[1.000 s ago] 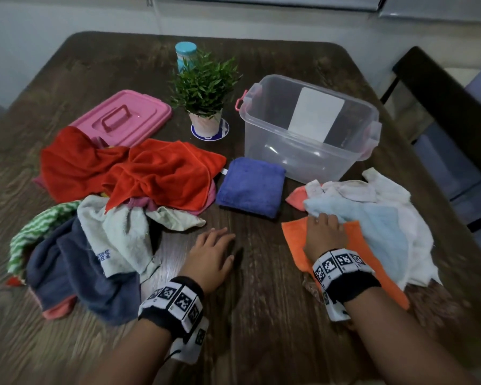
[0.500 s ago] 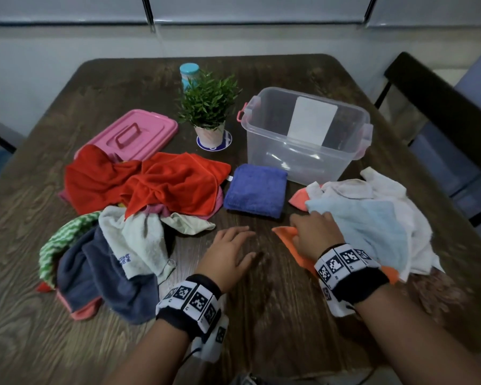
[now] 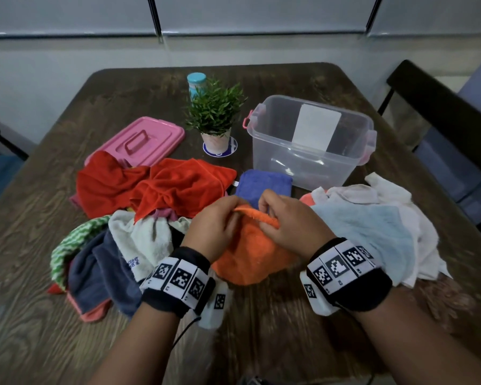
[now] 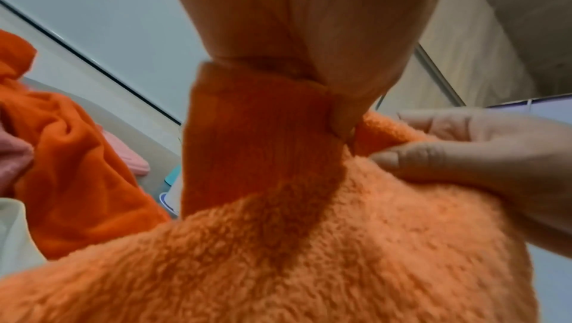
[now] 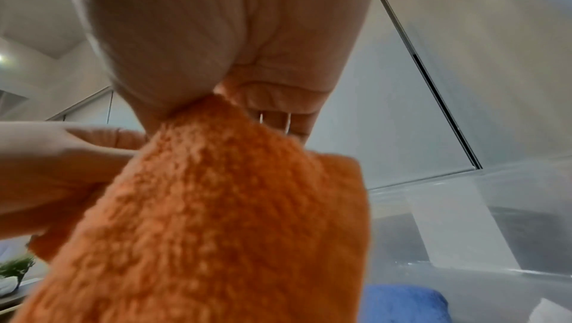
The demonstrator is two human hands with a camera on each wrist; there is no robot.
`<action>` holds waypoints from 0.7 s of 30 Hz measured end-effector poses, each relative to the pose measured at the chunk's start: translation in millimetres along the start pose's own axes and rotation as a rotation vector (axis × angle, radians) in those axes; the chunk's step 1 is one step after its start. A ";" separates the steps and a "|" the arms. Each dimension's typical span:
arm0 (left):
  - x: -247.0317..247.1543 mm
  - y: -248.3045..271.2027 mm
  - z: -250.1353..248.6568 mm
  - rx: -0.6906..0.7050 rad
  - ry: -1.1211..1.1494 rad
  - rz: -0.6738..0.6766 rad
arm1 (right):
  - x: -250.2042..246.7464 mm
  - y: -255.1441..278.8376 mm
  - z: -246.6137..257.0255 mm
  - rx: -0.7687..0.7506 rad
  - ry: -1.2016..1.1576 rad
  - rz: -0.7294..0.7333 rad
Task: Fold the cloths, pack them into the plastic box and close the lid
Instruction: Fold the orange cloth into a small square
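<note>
Your left hand [image 3: 215, 222] and right hand [image 3: 286, 218] both pinch the top edge of the orange cloth [image 3: 250, 254], each grip closed on a fold of it between thumb and fingers; the left wrist view shows your left thumb clamping a flat band of the cloth [image 4: 263, 137], and the right wrist view shows your right thumb and fingers nipping its corner [image 5: 223, 118]. Your hands sit close together, knuckles up, raised off the tabletop [image 3: 275, 343], with the cloth hanging in a bunch below them and its lower part resting on the wood. Behind your hands lies the folded blue cloth [image 3: 264, 184], just in front of the open clear box [image 3: 311, 140]. To your right is a heap of pale blue and white cloths [image 3: 372, 226]; to your left, the red cloths [image 3: 161, 187] and a pile of navy, white and green ones [image 3: 109, 254]. The pink lid [image 3: 142, 140] lies far left, partly under the red cloths, with a potted plant [image 3: 215, 118] and a teal-capped bottle [image 3: 196, 81] between it and the box. A dark chair [image 3: 442, 112] stands at right, pale wall panels beyond. Half a second ago your left hand lay flat on the wood and only the right held the orange cloth; now both lift it.
</note>
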State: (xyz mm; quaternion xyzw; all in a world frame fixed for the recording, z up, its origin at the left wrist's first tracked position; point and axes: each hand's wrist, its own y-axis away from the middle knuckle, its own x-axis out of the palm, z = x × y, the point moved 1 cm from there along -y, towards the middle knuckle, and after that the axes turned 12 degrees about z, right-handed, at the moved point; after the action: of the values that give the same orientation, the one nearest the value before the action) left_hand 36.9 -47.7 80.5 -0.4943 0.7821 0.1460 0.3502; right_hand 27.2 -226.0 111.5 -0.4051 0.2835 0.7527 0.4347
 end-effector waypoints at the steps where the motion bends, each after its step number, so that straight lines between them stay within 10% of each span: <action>1: -4.6 1.4 0.7 -0.016 0.012 -0.006 | 0.1 0.1 0.6 -0.012 -0.025 -0.017; 21: -71.9 23.9 32.6 -0.066 -0.052 -0.270 | -25.2 -11.5 -29.7 0.005 -0.162 -0.233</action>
State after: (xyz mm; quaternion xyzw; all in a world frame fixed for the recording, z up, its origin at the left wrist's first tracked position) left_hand 48.2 30.5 104.2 -0.6022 0.6940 0.1360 0.3704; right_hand 55.6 -254.5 117.1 -0.3718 0.2004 0.7267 0.5418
